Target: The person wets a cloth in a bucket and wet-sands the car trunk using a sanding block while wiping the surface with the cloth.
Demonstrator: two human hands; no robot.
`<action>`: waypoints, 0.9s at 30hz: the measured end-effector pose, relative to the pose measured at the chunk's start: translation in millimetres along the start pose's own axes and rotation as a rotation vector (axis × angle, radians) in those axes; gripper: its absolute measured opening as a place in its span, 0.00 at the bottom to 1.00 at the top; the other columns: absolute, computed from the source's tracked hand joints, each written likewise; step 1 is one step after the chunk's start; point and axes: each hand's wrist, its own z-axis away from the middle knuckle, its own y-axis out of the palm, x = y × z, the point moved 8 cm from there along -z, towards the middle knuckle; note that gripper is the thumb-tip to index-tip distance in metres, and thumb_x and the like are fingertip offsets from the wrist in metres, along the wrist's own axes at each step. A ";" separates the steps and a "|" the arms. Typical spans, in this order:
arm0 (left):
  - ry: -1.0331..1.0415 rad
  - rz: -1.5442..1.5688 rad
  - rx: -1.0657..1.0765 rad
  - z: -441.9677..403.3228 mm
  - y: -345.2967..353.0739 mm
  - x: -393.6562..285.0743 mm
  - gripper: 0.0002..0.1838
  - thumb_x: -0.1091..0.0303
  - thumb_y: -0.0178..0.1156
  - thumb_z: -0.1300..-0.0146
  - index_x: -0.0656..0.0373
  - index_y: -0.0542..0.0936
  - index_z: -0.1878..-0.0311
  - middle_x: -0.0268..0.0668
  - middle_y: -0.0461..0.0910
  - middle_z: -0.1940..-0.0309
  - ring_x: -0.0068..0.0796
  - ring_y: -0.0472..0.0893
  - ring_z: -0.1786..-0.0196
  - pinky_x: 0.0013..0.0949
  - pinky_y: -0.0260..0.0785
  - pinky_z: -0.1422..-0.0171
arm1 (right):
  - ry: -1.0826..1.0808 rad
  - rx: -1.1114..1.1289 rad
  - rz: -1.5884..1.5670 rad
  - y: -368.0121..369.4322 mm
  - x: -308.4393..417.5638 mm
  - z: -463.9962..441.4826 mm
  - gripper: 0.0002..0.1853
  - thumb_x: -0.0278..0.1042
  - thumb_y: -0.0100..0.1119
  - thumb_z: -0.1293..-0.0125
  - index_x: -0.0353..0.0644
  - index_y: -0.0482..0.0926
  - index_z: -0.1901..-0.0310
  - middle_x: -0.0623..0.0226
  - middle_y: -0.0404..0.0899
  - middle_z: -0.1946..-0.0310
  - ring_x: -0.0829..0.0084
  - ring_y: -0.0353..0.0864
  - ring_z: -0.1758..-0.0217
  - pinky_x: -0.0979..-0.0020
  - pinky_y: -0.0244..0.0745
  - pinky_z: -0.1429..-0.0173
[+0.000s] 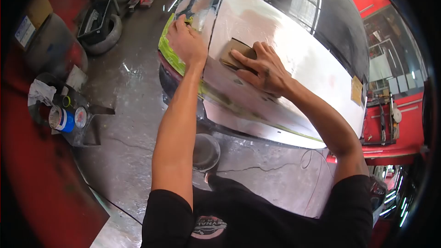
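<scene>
My right hand (265,68) presses a brown piece of sandpaper (240,51) flat against the white-and-grey patched car panel (294,48). Its fingers lie over the sheet, which looks folded or backed by a pad; I cannot tell which. Up and to the left, my left hand (187,43) rests on the car's corner, its fingers bent over lime-green masking (169,51) that covers the edge there. Part of those fingers is hidden from me. A dark seam in the bodywork runs between my two hands. Below them, the lower panel shows grey and greenish sanded patches.
A black stool-like stand (94,110) at left bears a blue can (64,120) and crumpled paper. A round dark bucket or basin (204,152) sits on the floor below the car. Tyres (103,36) lie at upper left. A red tool cabinet (404,124) stands at right.
</scene>
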 end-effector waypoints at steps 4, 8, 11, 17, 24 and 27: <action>-0.004 0.009 0.014 5.4 -2.7 -0.7 0.21 0.78 0.62 0.29 0.56 0.82 0.34 0.49 0.82 0.39 0.57 0.79 0.36 0.57 0.73 0.34 | -0.043 -0.273 0.122 -4.4 -33.9 -68.8 0.24 0.49 0.63 0.23 0.59 0.85 0.28 0.49 0.77 0.48 0.49 0.75 0.41 0.53 0.70 0.35; 0.007 0.014 -0.001 0.7 -3.9 -6.9 0.21 0.78 0.62 0.29 0.56 0.82 0.34 0.50 0.82 0.39 0.58 0.79 0.37 0.57 0.72 0.34 | -0.013 -0.206 0.035 -6.9 -12.4 -39.5 0.27 0.50 0.65 0.23 0.55 0.85 0.26 0.49 0.73 0.53 0.50 0.73 0.46 0.53 0.70 0.37; 0.014 0.028 -0.027 -0.1 -2.0 -2.8 0.21 0.78 0.62 0.30 0.56 0.82 0.35 0.51 0.82 0.39 0.59 0.79 0.38 0.58 0.72 0.35 | -0.133 -0.111 -0.002 0.6 -0.9 -7.6 0.26 0.50 0.66 0.24 0.56 0.86 0.27 0.50 0.72 0.54 0.51 0.73 0.48 0.54 0.70 0.37; 0.020 0.027 -0.024 -0.4 -2.7 -1.9 0.21 0.78 0.63 0.30 0.57 0.82 0.35 0.51 0.82 0.40 0.59 0.79 0.38 0.57 0.72 0.35 | -0.043 -0.251 0.087 -4.9 -25.3 -64.8 0.27 0.50 0.63 0.22 0.53 0.82 0.25 0.49 0.72 0.54 0.50 0.73 0.45 0.53 0.70 0.36; 0.006 0.031 0.007 1.1 0.9 1.5 0.21 0.77 0.62 0.29 0.56 0.82 0.34 0.50 0.82 0.39 0.58 0.79 0.37 0.56 0.71 0.33 | -0.059 -0.101 0.045 -1.3 -30.2 -34.0 0.26 0.49 0.67 0.25 0.55 0.86 0.28 0.48 0.75 0.57 0.51 0.74 0.50 0.52 0.71 0.41; -0.024 0.018 0.005 -2.1 -0.5 1.6 0.21 0.76 0.61 0.27 0.57 0.82 0.33 0.48 0.82 0.37 0.56 0.79 0.36 0.54 0.70 0.30 | -0.090 -0.326 0.104 -7.5 -36.9 -63.1 0.25 0.50 0.66 0.23 0.55 0.86 0.28 0.47 0.74 0.53 0.50 0.73 0.49 0.54 0.69 0.40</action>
